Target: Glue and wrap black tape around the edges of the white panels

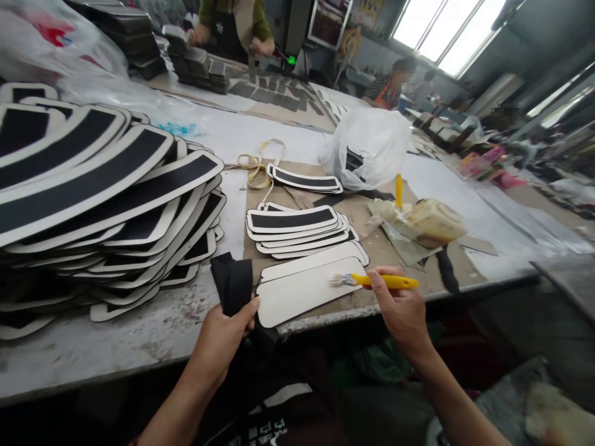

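My right hand point(400, 303) is closed round a yellow-handled brush point(390, 282), its whitish bristles over a plain white curved piece point(302, 291) near the table's front edge. Black strips point(235, 282) are gripped in my left hand point(227, 331), whose thumb reaches the left end of that white piece. Another plain white piece lies partly beneath it. Just behind sits a small stack of white pieces with black centres point(292, 220). Farther back are more such pieces point(304, 179), beside a yellowish tie point(255, 167).
A tall pile of large black-and-white pieces point(116, 179) fills the left. At the right, a glue-crusted container point(432, 223) stands near an upright yellow handle point(398, 190). Behind are a plastic bag point(367, 148) and a person point(232, 31) working across the table.
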A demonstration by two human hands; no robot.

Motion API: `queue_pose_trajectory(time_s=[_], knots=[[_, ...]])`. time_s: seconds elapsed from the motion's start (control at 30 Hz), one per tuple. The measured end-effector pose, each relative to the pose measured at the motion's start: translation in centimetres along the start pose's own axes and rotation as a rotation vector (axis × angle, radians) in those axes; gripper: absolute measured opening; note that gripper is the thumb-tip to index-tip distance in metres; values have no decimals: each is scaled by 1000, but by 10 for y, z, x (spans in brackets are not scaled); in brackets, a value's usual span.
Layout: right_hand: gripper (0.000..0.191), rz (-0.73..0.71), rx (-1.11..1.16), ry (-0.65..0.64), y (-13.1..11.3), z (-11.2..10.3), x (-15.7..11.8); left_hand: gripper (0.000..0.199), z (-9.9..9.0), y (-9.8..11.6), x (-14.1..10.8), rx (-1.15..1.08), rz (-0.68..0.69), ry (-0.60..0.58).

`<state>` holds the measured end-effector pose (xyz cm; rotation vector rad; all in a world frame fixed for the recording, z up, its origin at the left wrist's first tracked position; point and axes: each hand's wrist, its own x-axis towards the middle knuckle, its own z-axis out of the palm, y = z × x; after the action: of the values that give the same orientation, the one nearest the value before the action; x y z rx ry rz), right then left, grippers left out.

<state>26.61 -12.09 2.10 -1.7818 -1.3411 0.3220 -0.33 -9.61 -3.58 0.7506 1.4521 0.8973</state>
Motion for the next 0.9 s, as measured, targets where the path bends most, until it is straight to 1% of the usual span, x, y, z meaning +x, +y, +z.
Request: queue_pose_trajectory(time_s=[0.1, 0.2, 0.3, 0.43, 0.57, 0.67, 0.8, 0.9], knots=[[21, -124, -86, 43, 10, -7, 5, 43, 0, -3, 1, -5, -8, 25], [14, -269, -171, 89, 15, -12, 12, 46, 3, -1, 0, -42, -24, 42], [10, -400, -242, 120, 14, -17, 17, 46, 6, 3, -1, -50, -40, 65], [4, -506, -262, 117, 6, -23, 19, 43, 7, 5, -3, -28, -23, 64], [4, -572, -252, 98, 1, -27, 16, 45, 5, 4, -4, -30, -33, 63], [7, -591, -251, 68, 3, -23, 14, 47, 5, 3, -4, -35, -40, 61], [9, -592, -267, -31, 0, -7, 6, 47, 5, 2, -3, -33, -39, 51], [12, -559, -149, -96, -14, 10, -9, 46, 6, 2, -2, -50, -39, 35]])
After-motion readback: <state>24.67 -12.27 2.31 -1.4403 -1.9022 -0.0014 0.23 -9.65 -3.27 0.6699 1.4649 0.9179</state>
